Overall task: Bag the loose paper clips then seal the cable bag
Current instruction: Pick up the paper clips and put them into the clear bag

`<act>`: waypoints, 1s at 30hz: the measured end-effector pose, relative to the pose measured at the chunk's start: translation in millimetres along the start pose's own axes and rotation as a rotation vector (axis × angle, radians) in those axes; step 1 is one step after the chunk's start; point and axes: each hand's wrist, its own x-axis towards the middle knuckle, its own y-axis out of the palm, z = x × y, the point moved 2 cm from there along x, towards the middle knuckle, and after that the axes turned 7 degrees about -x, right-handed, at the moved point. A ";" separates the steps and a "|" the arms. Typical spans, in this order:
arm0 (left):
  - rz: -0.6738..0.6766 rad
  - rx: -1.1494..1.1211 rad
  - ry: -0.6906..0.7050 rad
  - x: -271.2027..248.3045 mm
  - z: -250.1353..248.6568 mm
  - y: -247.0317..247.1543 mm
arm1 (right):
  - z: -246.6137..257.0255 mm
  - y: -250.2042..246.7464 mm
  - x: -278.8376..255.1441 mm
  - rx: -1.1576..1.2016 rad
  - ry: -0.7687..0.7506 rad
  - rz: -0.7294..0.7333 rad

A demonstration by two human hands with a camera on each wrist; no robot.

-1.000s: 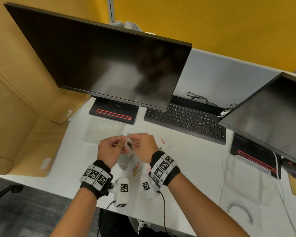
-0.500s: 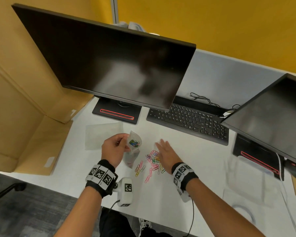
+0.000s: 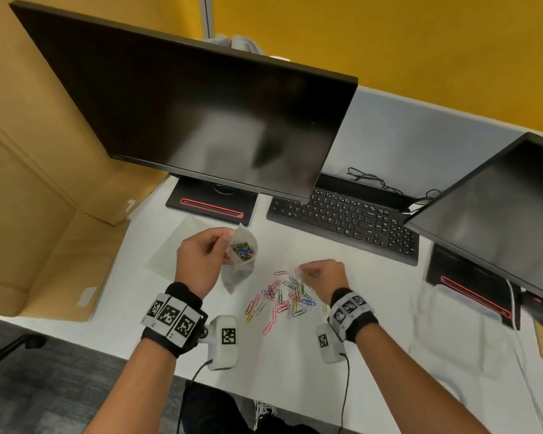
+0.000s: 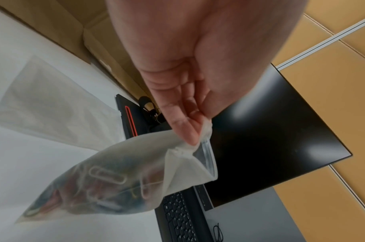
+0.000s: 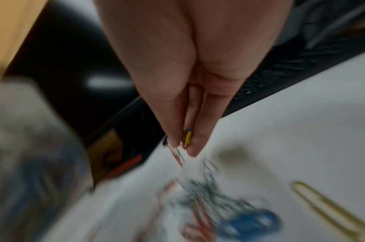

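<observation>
L hand (image 3: 201,261) pinches bag (image 3: 240,261); R hand (image 3: 322,277) pinches clips (image 5: 186,138).

A: The small bag (image 3: 239,264) beside the keyboard (image 3: 345,221) looks frosted plastic, soft and crinkled.

B: Keyboard's matt black plastic; the paper clips (image 3: 282,300) in front of it are glossy, colour-coated. The desk (image 3: 295,364) is smooth matt white

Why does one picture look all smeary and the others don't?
Right wrist view: motion blur smears the paper clips, only the fingertips stay fairly clear. Left wrist view: the bag is sharp. Head view: clear, but wide-angle bending curves the monitor.
</observation>
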 end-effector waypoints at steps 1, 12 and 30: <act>0.008 -0.012 0.000 1.6 -0.2 1.8 | 1.8 -9.2 -0.3 0.172 0.074 0.003; 0.037 -0.007 -0.105 2.3 25.1 28.6 | 103.6 -20.5 -3.3 0.703 -0.020 0.200; 0.000 -0.107 -0.120 2.0 5.4 -3.7 | 6.1 44.1 5.0 -0.419 -0.230 0.271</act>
